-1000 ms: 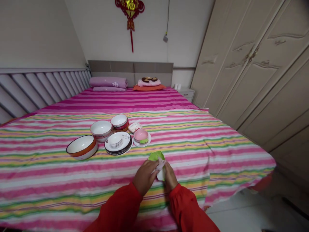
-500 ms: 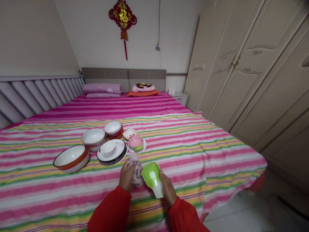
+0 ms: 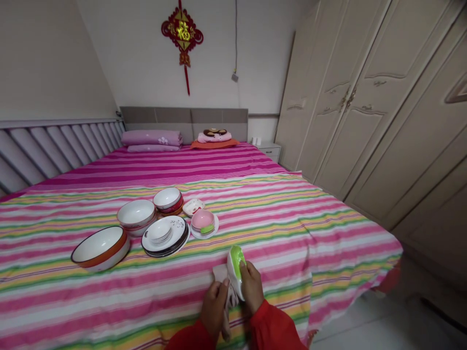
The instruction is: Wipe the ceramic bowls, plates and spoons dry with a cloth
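Tilted on its side, a green and white leaf-shaped dish (image 3: 236, 265) is gripped at its right edge by my right hand (image 3: 252, 286), thumb over the green inside. My left hand (image 3: 214, 305) is closed on a crumpled pale cloth (image 3: 221, 275), which lies against the dish's white underside. Part of the cloth hangs below my left fingers. Both hands are over the striped bedspread (image 3: 175, 296). Ahead of them, a pink bowl (image 3: 203, 219) with a small green piece in front sits on a white plate (image 3: 212, 232).
Left of the pink bowl are stacked dark-rimmed plates (image 3: 180, 237) with small white dishes (image 3: 160, 229) on top. Around them stand an orange-banded bowl (image 3: 105, 248), two bowl stacks (image 3: 136, 214) and a square patterned dish (image 3: 193, 206). A wardrobe (image 3: 350, 121) lines the right side.
The dish has turned from facing up to standing on its side. My left hand has moved right and down, bringing the cloth against the dish's underside. The view has shifted slightly.
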The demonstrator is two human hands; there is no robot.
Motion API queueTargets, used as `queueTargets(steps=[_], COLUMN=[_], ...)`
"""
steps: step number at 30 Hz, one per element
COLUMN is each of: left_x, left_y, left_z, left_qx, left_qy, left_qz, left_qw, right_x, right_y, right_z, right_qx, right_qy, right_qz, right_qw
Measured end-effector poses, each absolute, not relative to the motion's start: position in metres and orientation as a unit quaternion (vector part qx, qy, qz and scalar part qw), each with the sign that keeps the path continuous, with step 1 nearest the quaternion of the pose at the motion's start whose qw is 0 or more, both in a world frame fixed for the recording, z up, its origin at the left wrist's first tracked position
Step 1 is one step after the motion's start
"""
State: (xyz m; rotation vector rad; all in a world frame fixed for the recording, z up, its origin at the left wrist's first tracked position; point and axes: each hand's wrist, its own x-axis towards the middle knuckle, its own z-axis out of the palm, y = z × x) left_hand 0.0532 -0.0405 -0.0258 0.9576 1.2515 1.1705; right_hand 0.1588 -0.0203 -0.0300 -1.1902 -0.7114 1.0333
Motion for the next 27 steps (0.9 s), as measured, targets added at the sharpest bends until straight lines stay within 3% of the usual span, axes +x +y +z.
queueTargets(steps=[3, 9, 14, 17, 20, 27], left_x=[0.053, 0.026, -0.018, -0.036, -0.044, -0.045], left_y=[-0.044, -0.019, 0.016, 0.027, 0.03, 0.026], left_z=[-0.024, -0.005, 0.0, -0.016, -0.034, -0.037], left_qx=[0.432, 0.343, 0.214, 0.174, 0.149, 0.169], left_qy=[0.525, 0.45, 0.5, 0.49, 0.485, 0.486], left_qz=[0.482, 0.493, 0.598, 0.617, 0.623, 0.604], left_qw=[0.553, 0.661, 0.588, 0.591, 0.596, 0.609], right_x=[0.164, 0.183, 0.231, 0.272, 0.315, 0.387], right_y=[-0.016, 0.001, 0.023, 0.041, 0.061, 0.088], right_z=[-0.024, -0.022, -0.013, -0.006, -0.004, -0.007], right_qx=[-0.533, -0.507, -0.493, -0.501, -0.566, -0.697], right_qy=[-0.322, -0.292, -0.288, -0.322, -0.334, -0.326], right_qz=[0.437, 0.509, 0.547, 0.507, 0.393, 0.247], right_qw=[0.649, 0.631, 0.612, 0.622, 0.644, 0.588])
